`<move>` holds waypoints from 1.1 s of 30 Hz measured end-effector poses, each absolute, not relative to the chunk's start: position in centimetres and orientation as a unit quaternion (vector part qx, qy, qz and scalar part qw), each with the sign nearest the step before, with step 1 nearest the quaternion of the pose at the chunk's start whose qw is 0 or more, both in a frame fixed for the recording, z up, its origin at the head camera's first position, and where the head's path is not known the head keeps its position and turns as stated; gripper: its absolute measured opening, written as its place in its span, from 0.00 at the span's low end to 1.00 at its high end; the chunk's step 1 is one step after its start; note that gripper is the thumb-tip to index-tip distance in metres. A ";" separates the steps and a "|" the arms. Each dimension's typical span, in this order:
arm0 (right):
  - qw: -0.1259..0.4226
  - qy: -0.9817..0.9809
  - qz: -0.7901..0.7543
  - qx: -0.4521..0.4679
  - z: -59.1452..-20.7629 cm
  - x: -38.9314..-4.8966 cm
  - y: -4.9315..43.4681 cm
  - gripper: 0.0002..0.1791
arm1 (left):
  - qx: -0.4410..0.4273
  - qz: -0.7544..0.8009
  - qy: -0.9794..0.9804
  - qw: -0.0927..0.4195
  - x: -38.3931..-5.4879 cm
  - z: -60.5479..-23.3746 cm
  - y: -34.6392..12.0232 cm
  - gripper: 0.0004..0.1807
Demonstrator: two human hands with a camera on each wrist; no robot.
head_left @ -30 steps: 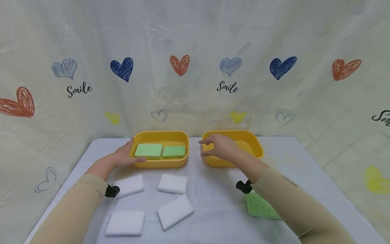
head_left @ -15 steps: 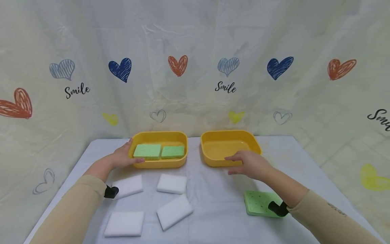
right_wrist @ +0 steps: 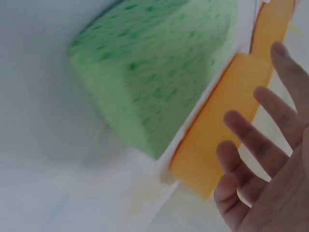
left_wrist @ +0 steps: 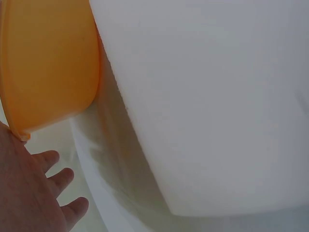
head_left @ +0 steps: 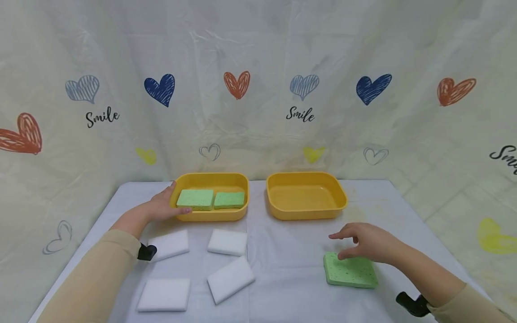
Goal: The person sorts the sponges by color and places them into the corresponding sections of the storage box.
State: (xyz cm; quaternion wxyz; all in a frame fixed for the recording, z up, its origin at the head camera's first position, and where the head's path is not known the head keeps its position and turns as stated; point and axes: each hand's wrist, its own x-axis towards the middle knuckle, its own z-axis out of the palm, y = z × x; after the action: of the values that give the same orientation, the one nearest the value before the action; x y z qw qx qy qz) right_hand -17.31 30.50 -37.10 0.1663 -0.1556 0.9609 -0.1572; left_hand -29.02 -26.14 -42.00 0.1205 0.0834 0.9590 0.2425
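Sponge (head_left: 350, 274), green and loose, is lying flat on the white cloth (head_left: 291, 291), nearer you than the right tray (head_left: 307, 215). Your right hand (head_left: 371, 242) is hovering over the sponge's far edge, fingers spread well apart and holding nothing; whether the thumb is touching, the views are not making clear. You are apparently working at the pick-up step; the next move is likely calling for lowering thumb and fingers to opposite edges, then pinching. Your left hand (head_left: 157, 207) is resting at the left tray (head_left: 212, 216), thumb lying along its near rim, other fingers loosely extended outside, apparently steadying it. Two green sponges (head_left: 195, 199) are sitting side by side inside. Four white pads (head_left: 163, 294) are lying in front.
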 end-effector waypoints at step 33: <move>0.169 0.944 -0.091 -0.269 -39.2 -15.1 33.9 0.38 | 0.083 0.258 0.955 0.119 -30.1 -43.2 -26.7 0.72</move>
State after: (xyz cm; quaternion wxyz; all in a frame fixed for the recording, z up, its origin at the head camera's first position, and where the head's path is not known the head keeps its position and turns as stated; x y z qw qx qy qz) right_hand -15.14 33.88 -39.23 0.1694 -0.2687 0.9438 -0.0911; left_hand -30.07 -26.69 -43.20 0.1191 0.0834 0.9551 0.2582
